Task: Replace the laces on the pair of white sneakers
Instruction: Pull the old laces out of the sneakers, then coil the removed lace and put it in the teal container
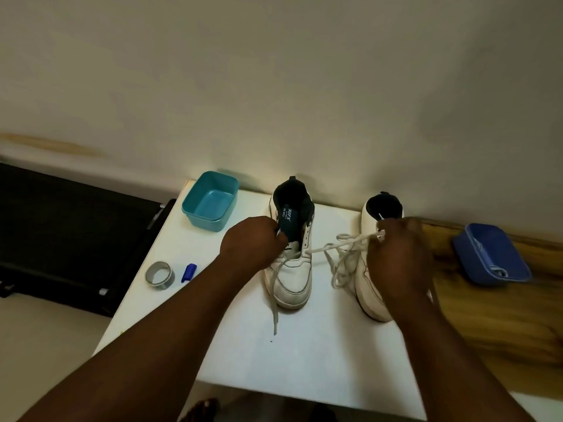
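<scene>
- We note the loose lace (275,303) end lying nearest us on the white table (304,354), running away from us up to the left sneaker (292,269).
- Left hand (254,240) grips that sneaker at its tongue, fingers curled; toe points toward us, long axis near-to-far.
- Right hand (396,254) pinches the lace bundle (344,257) beside the right sneaker (373,293); its strand stretches leftward to the eyelets.
- We judge the right hand pulls next.

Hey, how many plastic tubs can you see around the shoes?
2. A teal tub stands on the white table's far left corner, beside the left sneaker. A blue tub sits on the wooden surface right of the right sneaker.
</scene>
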{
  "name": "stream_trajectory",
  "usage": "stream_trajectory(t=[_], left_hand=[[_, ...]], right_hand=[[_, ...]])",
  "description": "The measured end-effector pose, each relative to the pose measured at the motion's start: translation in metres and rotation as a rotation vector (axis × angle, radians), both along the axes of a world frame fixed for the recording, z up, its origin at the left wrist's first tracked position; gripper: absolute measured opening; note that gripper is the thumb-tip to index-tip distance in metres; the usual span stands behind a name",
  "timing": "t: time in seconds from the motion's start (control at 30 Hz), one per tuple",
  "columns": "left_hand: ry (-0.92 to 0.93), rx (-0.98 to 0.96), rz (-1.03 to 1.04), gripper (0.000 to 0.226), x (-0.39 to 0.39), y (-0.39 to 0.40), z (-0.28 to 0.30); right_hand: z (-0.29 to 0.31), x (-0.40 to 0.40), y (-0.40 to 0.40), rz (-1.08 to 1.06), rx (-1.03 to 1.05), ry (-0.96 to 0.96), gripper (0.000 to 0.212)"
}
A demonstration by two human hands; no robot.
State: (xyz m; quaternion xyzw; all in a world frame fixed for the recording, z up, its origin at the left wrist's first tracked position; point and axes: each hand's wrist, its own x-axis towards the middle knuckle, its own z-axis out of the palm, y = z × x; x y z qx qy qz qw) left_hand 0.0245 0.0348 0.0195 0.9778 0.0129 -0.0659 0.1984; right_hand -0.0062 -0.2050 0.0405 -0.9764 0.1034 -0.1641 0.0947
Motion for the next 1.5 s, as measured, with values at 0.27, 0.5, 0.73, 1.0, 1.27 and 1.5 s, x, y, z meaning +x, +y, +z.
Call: stream_trajectory(t=[0.27, 0.5, 0.73, 1.0, 1.27, 1.5], left_hand=[[-0.005, -0.036, 0.005, 0.038, 0.0, 0.003, -0.002], [-0.003, -0.03, 0.002, 0.035, 0.0, 0.003, -0.002], [-0.004, -0.031, -0.004, 0.034, 0.0, 0.003, -0.002], [0.01, -0.03, 0.0, 0.031, -0.001, 0.003, -0.002], [-0.119, -0.009, 0.082, 0.047, -0.007, -0.004, 0.011], [0.015, -0.667, -0.233, 0.036, -0.022, -0.022, 0.064]], right_hand=[[-0.028, -0.004, 0.057, 0.411, -0.03, 0.152, 0.014], [-0.007, 0.001, 0.005, -0.019, -0.021, 0.016, 0.011], [-0.031, -0.005, 0.063, 0.441, -0.008, 0.148, 0.011], [-0.016, 0.005, -0.008, 0.003, -0.074, 0.06, 0.012], [-0.011, -0.004, 0.033, 0.389, 0.128, 0.096, 0.006], [0.017, -0.011, 0.03, 0.575, 0.374, -0.06, 0.008]])
